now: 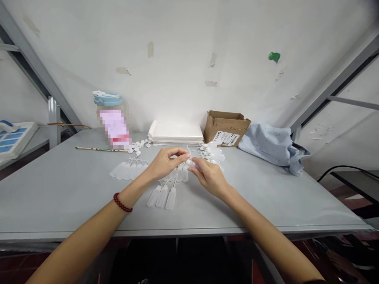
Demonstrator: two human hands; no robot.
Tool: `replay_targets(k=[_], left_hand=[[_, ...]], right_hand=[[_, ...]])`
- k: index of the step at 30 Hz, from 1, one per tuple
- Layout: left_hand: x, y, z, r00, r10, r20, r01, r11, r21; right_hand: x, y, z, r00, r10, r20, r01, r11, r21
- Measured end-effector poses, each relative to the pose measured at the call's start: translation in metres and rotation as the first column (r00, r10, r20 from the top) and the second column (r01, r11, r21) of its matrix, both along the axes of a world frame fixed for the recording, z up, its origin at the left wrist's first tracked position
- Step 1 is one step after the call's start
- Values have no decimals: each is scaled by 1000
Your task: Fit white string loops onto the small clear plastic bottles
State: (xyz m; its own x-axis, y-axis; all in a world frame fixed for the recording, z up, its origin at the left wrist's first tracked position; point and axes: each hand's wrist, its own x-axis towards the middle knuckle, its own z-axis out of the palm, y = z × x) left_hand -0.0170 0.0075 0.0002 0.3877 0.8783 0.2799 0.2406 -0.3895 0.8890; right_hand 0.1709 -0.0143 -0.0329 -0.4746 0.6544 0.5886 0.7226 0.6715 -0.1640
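Above the middle of the table, my left hand [168, 161] pinches the white cap end [188, 162] of a small translucent plastic bottle with a thin white strap standing up from it. My right hand [209, 175] closes its fingers around the body of the same bottle, mostly hidden by them. Just below my hands lie three similar bottles [162, 196] with thin straps. More of them form a row [128, 170] to the left, and several lie in a pile [214, 153] behind my right hand. Another group [182, 173] is partly covered by my hands.
Small white caps [136, 146] lie at the back left beside a patterned stick [100, 149] and a blurred pink item with a blue lid [108, 99]. A white stack [177, 134], a cardboard box [226, 128] and a light blue cloth [269, 144] line the wall.
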Motion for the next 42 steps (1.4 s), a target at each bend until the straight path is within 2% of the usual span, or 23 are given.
replay_targets(k=[5,11,15,21,25,28,30,32,33,34,35,37,38,39,40,41,42], left_hand=[[0,1,-1,996,-67,55,70,997,-38],[-3,-3,6,999,-3,49,5,999,-48],[-5,-4,9,994,-99,-41,94,990,-108],[-8,-3,10,975,-189,-116,168,971,-169],[-6,-6,8,957,-242,-160,208,957,-202],[-2,-8,4,962,-216,-166,190,969,-161],[1,-9,1,968,-183,-172,164,979,-118],[3,-11,-1,969,-139,-206,131,990,-50],[5,-12,-2,969,-107,-225,113,994,10],[6,-14,-2,969,-75,-236,97,992,85],[8,-16,-2,970,-45,-238,86,982,167],[10,-22,0,976,-8,-217,76,949,307],[12,-24,1,979,-5,-205,79,933,351],[13,-26,1,980,-9,-199,85,922,379],[13,-27,2,980,-15,-199,94,914,394],[14,-27,2,979,-21,-201,102,912,398],[13,-26,3,978,-22,-205,103,915,391]], right_hand=[[-2,-2,-1,996,50,69,-51,999,12],[-1,-2,0,999,-43,22,42,998,41],[0,-2,0,997,-67,45,63,995,78],[-2,-4,-1,998,-40,44,36,994,107],[-1,-4,-2,997,-73,35,71,996,55],[-1,-3,0,997,-75,30,75,997,1],[-1,-4,3,999,-54,-4,54,996,-77],[-1,-4,7,994,-24,-106,0,975,-223],[-1,-5,10,981,-17,-192,-48,943,-329],[-1,-5,13,955,-19,-295,-122,882,-454],[0,-5,16,915,-36,-401,-223,784,-579],[2,-4,22,815,-106,-570,-454,495,-741],[4,-4,24,775,-142,-616,-545,344,-765],[5,-4,25,749,-170,-640,-603,224,-766],[6,-3,26,739,-188,-647,-629,152,-762],[7,-3,26,737,-200,-646,-631,137,-763],[6,-3,26,741,-203,-641,-615,180,-768]])
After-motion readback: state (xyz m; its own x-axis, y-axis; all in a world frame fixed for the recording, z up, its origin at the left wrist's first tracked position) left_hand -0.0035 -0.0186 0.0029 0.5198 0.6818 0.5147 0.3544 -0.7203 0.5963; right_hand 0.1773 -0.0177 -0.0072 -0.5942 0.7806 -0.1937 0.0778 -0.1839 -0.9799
